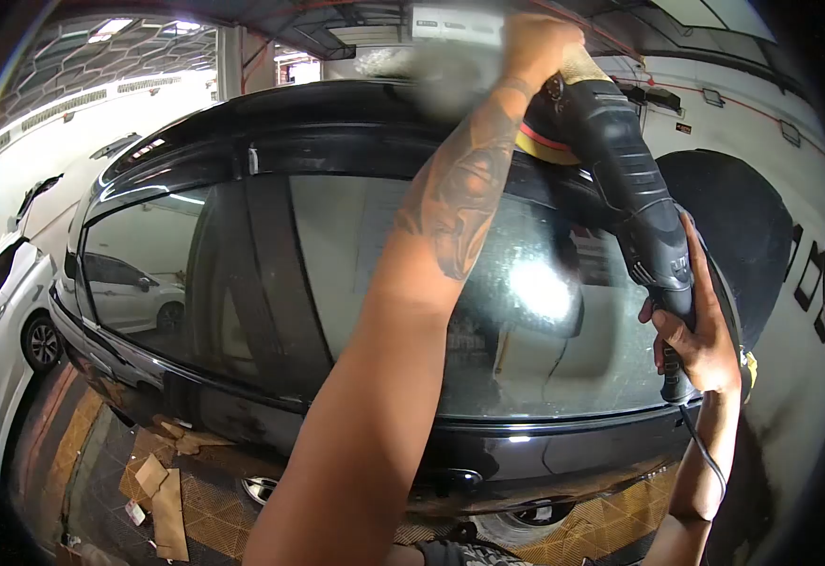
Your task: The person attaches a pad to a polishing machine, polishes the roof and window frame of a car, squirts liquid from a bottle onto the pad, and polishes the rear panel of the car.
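Observation:
A black car polisher [625,170] slants across the upper right, above the side windows of a black car [337,141]. My left hand [540,52] is closed over the polisher's head end, its fingers partly hidden. Lower down, my right hand [700,349] wraps round the rear handle, where the power cord [705,448] comes out. The edge of a yellow and red pad [544,146] shows beside my left forearm, at the roof edge. Whether the pad touches the paint is hidden.
A white car [12,330] stands at the far left. Cardboard pieces [167,514] lie on the tiled floor [214,528] beside the black car. A large dark rounded shape [728,226] is behind the polisher on the right, near the white wall [742,132].

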`<state>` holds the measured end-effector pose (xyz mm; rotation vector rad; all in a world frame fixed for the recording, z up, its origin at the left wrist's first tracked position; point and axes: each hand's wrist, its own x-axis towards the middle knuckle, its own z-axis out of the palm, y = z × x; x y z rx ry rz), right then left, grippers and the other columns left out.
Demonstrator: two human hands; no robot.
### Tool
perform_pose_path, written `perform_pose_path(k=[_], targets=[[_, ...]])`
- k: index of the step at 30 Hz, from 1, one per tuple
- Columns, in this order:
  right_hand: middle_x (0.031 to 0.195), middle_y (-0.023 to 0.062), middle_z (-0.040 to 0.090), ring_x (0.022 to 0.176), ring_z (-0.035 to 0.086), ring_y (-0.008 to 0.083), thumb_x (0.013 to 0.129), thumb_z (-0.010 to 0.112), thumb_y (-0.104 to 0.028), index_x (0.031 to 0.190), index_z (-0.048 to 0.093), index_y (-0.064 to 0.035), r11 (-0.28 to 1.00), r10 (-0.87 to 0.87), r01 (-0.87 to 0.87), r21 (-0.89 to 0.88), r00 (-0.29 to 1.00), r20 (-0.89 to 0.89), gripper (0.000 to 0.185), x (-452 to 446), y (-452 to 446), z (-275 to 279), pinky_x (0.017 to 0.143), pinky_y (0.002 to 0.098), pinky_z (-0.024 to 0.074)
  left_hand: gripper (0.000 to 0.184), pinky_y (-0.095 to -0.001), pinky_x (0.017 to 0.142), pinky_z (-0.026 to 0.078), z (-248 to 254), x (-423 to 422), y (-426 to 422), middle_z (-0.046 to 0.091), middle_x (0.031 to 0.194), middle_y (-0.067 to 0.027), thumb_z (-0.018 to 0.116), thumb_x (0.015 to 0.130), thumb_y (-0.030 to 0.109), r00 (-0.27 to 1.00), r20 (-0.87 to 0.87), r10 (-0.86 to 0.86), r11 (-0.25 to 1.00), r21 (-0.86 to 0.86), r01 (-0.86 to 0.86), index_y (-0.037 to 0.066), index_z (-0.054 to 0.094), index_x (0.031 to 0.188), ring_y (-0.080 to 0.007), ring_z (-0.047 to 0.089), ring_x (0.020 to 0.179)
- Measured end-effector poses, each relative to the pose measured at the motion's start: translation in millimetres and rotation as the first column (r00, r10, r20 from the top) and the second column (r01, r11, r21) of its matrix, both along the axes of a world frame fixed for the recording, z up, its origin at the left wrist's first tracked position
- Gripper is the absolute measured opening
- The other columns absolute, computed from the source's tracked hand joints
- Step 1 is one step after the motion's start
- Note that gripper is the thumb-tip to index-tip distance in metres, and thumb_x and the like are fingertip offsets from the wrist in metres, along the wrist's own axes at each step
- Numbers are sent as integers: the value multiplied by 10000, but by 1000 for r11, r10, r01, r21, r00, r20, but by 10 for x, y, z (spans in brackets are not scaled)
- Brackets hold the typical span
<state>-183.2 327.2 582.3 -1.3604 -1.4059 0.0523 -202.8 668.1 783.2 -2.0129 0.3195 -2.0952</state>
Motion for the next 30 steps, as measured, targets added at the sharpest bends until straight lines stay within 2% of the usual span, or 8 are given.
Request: perform_pose_path(k=[3,4,8,11,15,21,26,30], targets=[[1276,180,589,631,605,135,785,671,20,1616,172,-181,999,36,-40,35,993,112,990,-211,106,83,495,280,513,208,-328,749,537,14,-420,52,752,863,-117,715,793,205,764,18,-645,625,-563,540,17,768,864,-199,697,796],[1315,184,572,633,603,135,784,656,46,1616,172,-184,997,70,-69,-25,996,56,990,-387,126,156,501,281,514,237,-325,751,531,-27,-633,94,759,898,-121,717,797,208,713,-9,-702,620,-501,604,-4,771,889,-195,694,801],[1434,193,484,631,599,135,798,628,85,1617,171,-219,984,171,-168,-59,984,51,986,-712,399,208,509,281,515,206,-313,774,546,-6,-1301,437,757,941,-117,710,816,191,794,26,-608,591,-653,474,30,778,926,-190,706,818],[1193,182,590,583,596,158,818,649,1,1621,111,-239,921,370,-379,-97,924,-94,996,-928,659,245,496,287,513,256,-323,834,563,-23,-1892,758,751,1029,-121,663,879,235,845,-111,-523,736,-560,381,50,764,1025,-196,725,865],[1063,165,628,585,607,184,854,650,-39,1621,14,-259,713,632,-700,-28,660,-407,1021,-1260,914,315,501,320,510,262,-395,845,593,135,-2460,748,728,1024,-171,632,905,153,750,40,-660,421,-807,414,-49,680,1065,-292,722,913],[1101,171,599,636,626,238,904,625,-65,1616,-30,-261,559,720,-811,172,372,-586,987,-1261,1017,380,525,353,510,263,-327,829,566,251,-2433,733,749,973,-127,679,853,192,720,40,-693,348,-856,383,-23,725,997,-225,722,860],[987,143,623,579,607,225,878,694,-157,1599,-81,-144,566,712,-812,147,390,-584,1059,-838,710,597,497,365,514,233,-336,782,584,301,-1908,634,740,953,-148,686,830,133,659,140,-739,213,-879,425,-50,699,974,-242,718,830],[1039,178,640,584,601,167,936,659,-223,1549,200,-106,655,615,-747,-109,612,-497,774,-241,329,953,477,266,511,196,-366,817,589,285,-1476,414,722,931,-167,657,836,110,670,166,-723,161,-903,398,-42,685,957,-253,713,866]])
